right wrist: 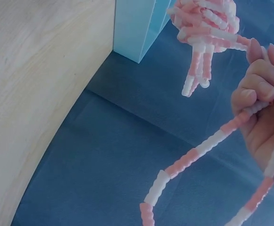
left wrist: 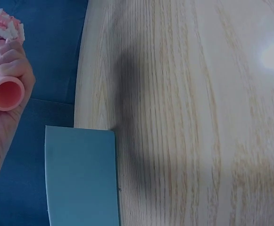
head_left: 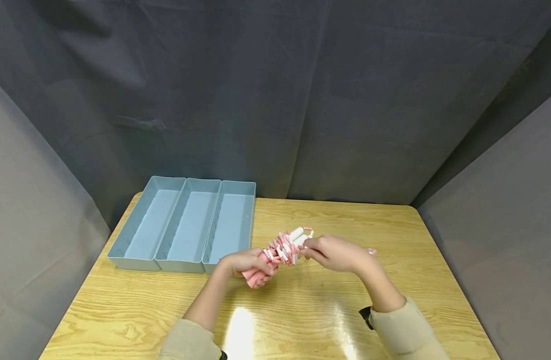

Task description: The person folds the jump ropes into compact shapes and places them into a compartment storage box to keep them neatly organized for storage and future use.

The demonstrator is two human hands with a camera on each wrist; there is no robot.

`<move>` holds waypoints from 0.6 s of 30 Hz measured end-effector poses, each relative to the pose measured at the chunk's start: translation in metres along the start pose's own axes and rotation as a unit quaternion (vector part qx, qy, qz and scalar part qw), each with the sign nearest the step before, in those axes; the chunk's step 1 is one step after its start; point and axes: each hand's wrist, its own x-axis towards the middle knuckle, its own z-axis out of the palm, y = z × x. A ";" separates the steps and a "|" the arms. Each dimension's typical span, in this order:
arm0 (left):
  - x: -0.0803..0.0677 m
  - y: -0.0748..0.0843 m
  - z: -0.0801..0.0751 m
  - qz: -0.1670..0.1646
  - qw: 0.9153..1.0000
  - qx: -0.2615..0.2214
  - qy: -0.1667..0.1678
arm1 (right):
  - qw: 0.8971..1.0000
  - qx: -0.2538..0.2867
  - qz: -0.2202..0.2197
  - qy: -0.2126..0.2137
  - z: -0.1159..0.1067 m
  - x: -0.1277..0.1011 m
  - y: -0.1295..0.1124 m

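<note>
A bundle of pink-and-white spiral strands [head_left: 282,248] is held above the wooden table [head_left: 302,310] between both hands. My left hand [head_left: 256,270] grips its lower end, where pink tube ends [left wrist: 7,94] stick out past the curled fingers [left wrist: 12,63]. My right hand [head_left: 309,250] pinches one strand [right wrist: 198,150] that trails away from the bundle [right wrist: 207,23]; its fingers [right wrist: 257,77] are curled round that strand. A second strand hangs past the right palm.
A light blue tray [head_left: 155,260] with three long compartments stands at the table's back left, close to the left hand; its corner [right wrist: 134,28] shows in the right wrist view. Dark cloth walls surround the table on three sides.
</note>
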 end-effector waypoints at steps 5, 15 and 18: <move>-0.001 0.001 0.002 -0.009 1.000 0.007 -0.027 | 1.000 -0.003 0.001 0.002 -0.001 0.005 -0.001; -0.003 0.003 0.005 -0.030 0.997 0.020 -0.073 | 1.000 0.023 -0.011 -0.012 -0.003 0.012 0.001; -0.003 0.003 0.005 -0.038 0.996 0.018 -0.080 | 0.999 0.032 -0.008 -0.017 -0.004 0.014 0.003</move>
